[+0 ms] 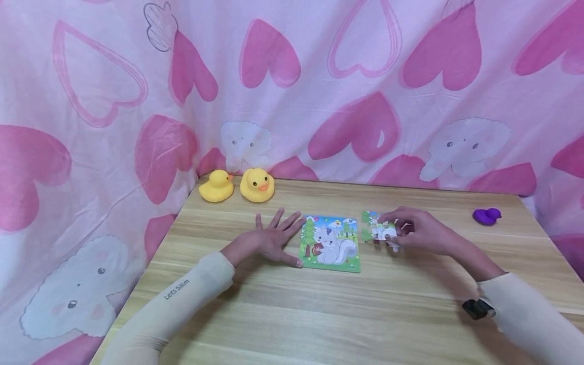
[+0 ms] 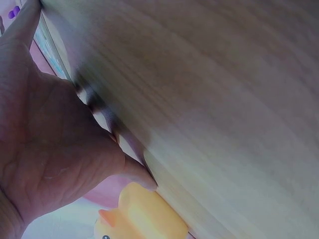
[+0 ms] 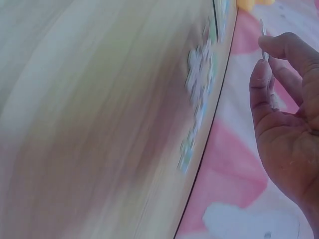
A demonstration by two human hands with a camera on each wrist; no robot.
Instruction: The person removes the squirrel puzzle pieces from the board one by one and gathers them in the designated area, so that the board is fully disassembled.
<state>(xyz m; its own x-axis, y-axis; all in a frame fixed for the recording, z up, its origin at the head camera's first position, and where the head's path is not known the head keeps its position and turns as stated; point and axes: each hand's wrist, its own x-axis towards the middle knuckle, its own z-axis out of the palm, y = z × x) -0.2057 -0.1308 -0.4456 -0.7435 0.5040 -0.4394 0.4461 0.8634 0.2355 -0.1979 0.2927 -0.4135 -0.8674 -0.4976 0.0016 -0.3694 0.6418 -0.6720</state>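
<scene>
A squirrel picture board (image 1: pixel 336 248) lies flat on the wooden table, showing a grey squirrel with a nut. My left hand (image 1: pixel 274 239) rests beside it with fingers spread, its fingertips and thumb at the board's left edge. To the right of the board lies a group of jigsaw pieces (image 1: pixel 367 232) with matching greens and greys. Over them is my right hand (image 1: pixel 424 232), thumb and fingers pinching a thin jigsaw piece (image 3: pixel 263 37), seen edge-on in the right wrist view and raised off the table. The hand partly hides the pieces below.
Two yellow rubber ducks (image 1: pixel 257 186) stand at the back left of the table (image 1: pixel 292 314). A small purple duck (image 1: pixel 486 217) sits at the far right. Behind the table's back edge hangs a pink heart-patterned curtain (image 1: pixel 292 111).
</scene>
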